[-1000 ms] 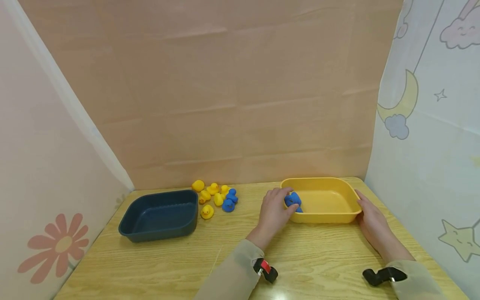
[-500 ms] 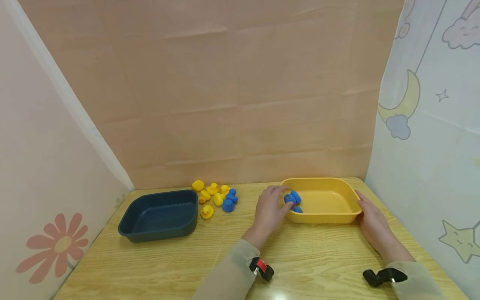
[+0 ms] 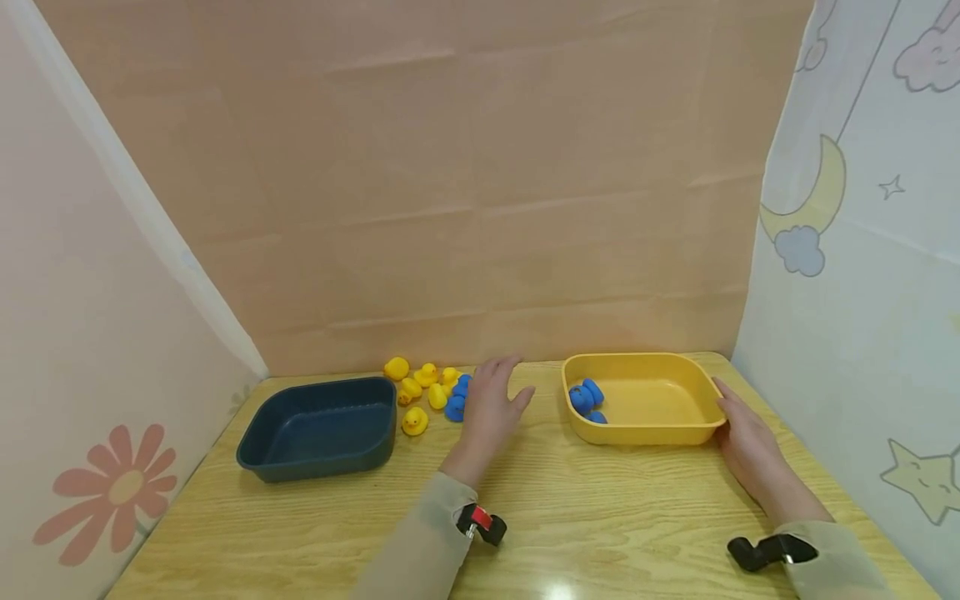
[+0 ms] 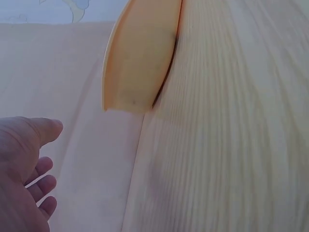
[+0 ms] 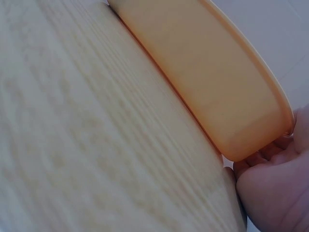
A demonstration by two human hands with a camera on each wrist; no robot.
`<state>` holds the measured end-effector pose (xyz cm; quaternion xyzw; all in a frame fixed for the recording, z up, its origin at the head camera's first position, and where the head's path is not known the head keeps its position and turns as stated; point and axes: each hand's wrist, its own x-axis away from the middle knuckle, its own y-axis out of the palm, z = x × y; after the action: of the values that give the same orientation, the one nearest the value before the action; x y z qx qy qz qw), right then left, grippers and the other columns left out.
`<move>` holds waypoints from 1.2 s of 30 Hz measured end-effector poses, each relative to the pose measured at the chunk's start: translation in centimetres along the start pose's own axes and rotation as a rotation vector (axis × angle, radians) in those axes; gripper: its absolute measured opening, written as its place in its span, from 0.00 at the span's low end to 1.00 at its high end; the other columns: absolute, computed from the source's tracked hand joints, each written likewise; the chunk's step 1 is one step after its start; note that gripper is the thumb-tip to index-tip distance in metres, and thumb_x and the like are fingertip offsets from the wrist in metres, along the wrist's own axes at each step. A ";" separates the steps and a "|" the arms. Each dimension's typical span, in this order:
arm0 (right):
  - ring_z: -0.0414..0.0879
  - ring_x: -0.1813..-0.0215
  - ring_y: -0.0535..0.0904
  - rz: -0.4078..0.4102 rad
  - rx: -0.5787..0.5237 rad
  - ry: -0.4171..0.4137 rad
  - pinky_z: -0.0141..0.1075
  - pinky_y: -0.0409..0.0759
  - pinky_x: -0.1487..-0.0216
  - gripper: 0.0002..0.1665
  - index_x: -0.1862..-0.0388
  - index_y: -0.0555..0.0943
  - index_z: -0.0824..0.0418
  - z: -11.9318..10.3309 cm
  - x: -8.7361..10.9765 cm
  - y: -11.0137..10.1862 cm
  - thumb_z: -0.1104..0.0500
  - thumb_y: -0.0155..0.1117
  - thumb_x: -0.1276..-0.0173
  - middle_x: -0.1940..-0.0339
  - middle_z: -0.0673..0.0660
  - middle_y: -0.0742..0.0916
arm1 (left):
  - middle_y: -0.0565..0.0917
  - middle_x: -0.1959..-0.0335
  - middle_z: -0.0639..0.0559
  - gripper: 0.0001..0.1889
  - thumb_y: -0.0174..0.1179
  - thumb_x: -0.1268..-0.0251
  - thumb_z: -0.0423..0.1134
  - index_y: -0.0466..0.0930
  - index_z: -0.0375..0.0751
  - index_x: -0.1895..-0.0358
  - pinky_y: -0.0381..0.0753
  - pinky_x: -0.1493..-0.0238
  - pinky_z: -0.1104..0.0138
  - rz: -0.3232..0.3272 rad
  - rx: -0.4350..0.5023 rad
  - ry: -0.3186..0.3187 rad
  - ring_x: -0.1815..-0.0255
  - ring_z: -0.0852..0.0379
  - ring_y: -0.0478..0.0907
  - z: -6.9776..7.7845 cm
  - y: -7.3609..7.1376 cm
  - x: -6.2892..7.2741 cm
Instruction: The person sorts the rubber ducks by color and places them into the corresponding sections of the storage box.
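Note:
My left hand (image 3: 491, 408) is over the table just right of the duck cluster, with thumb and fingers apart and nothing between them. In the left wrist view, that hand (image 4: 24, 164) is at the left edge, away from the yellow tray (image 4: 140, 58). Two blue rubber ducks (image 3: 457, 408) lie partly behind the hand. Beside them are several yellow rubber ducks (image 3: 415, 421). My right hand (image 3: 750, 446) holds the right end of the yellow tray (image 3: 645, 435), its fingers along the outer wall under the rim (image 5: 270, 154). Several blue rubber ducks (image 3: 585, 397) sit in the tray's left end.
A dark blue tray (image 3: 322, 467) stands left of the ducks on the wooden table (image 3: 600, 517). A brown paper-covered wall (image 3: 480, 208) rises behind the table. Printed panels close in the left and right sides.
My left hand has come away from the yellow tray's left end and moved left to the duck cluster, leaving the blue ducks in the tray. The right hand stays at the tray.

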<state>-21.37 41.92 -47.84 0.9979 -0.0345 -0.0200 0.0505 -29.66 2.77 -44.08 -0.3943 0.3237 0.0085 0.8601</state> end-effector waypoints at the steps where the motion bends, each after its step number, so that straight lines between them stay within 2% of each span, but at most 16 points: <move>1: 0.49 0.09 0.26 0.001 0.002 0.001 0.37 0.37 0.13 0.43 0.08 0.29 0.58 0.0 0.0 0.0 0.42 0.32 0.05 0.08 0.54 0.32 | 0.84 0.33 0.46 0.26 0.77 0.26 0.43 0.83 0.44 0.29 0.78 0.29 0.46 0.006 -0.010 -0.004 0.31 0.42 0.79 -0.3 -0.3 0.1; 7: 0.48 0.09 0.26 0.012 -0.004 0.003 0.37 0.36 0.13 0.42 0.08 0.29 0.58 0.0 0.2 0.0 0.43 0.32 0.04 0.08 0.52 0.32 | 0.84 0.33 0.44 0.27 0.79 0.29 0.42 0.83 0.43 0.29 0.75 0.28 0.43 0.032 -0.064 -0.037 0.30 0.38 0.78 -2.5 -1.8 0.5; 13: 0.47 0.10 0.26 0.015 -0.026 0.010 0.36 0.36 0.13 0.41 0.08 0.29 0.57 0.1 0.2 -0.1 0.44 0.31 0.04 0.08 0.52 0.32 | 0.83 0.31 0.42 0.29 0.78 0.29 0.42 0.82 0.41 0.28 0.71 0.27 0.38 0.023 -0.068 -0.110 0.28 0.35 0.76 -4.1 -2.3 0.8; 18: 0.46 0.10 0.26 0.016 -0.026 0.017 0.36 0.36 0.13 0.41 0.08 0.29 0.57 0.1 0.2 -0.1 0.44 0.31 0.04 0.08 0.51 0.32 | 0.83 0.31 0.41 0.29 0.79 0.29 0.41 0.83 0.42 0.28 0.70 0.25 0.38 0.011 -0.075 -0.159 0.28 0.35 0.76 -5.3 -2.3 0.9; 23: 0.47 0.09 0.27 0.018 -0.006 0.012 0.36 0.37 0.13 0.42 0.08 0.30 0.58 0.1 0.1 -0.1 0.42 0.31 0.05 0.08 0.52 0.33 | 0.84 0.32 0.39 0.29 0.79 0.30 0.41 0.83 0.40 0.29 0.70 0.25 0.39 0.003 -0.092 -0.171 0.29 0.35 0.77 -6.3 -2.3 1.0; 29: 0.47 0.09 0.28 0.018 0.005 0.016 0.35 0.38 0.13 0.43 0.08 0.30 0.58 0.2 0.0 0.0 0.42 0.32 0.05 0.07 0.51 0.34 | 0.85 0.33 0.38 0.30 0.79 0.30 0.42 0.82 0.39 0.28 0.62 0.21 0.32 -0.017 -0.143 -0.195 0.30 0.34 0.78 -7.4 -2.0 1.0; 36: 0.45 0.10 0.27 0.011 -0.016 0.003 0.35 0.36 0.13 0.42 0.08 0.30 0.58 -0.1 -0.1 0.0 0.43 0.31 0.04 0.08 0.50 0.33 | 0.84 0.30 0.40 0.33 0.78 0.28 0.45 0.79 0.43 0.24 0.55 0.19 0.30 -0.051 -0.176 -0.242 0.25 0.35 0.74 -8.2 -1.6 1.1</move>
<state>-21.52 41.93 -47.74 0.9973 -0.0396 -0.0188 0.0586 -32.81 -4.20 -47.55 -0.4723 0.2056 0.0625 0.8548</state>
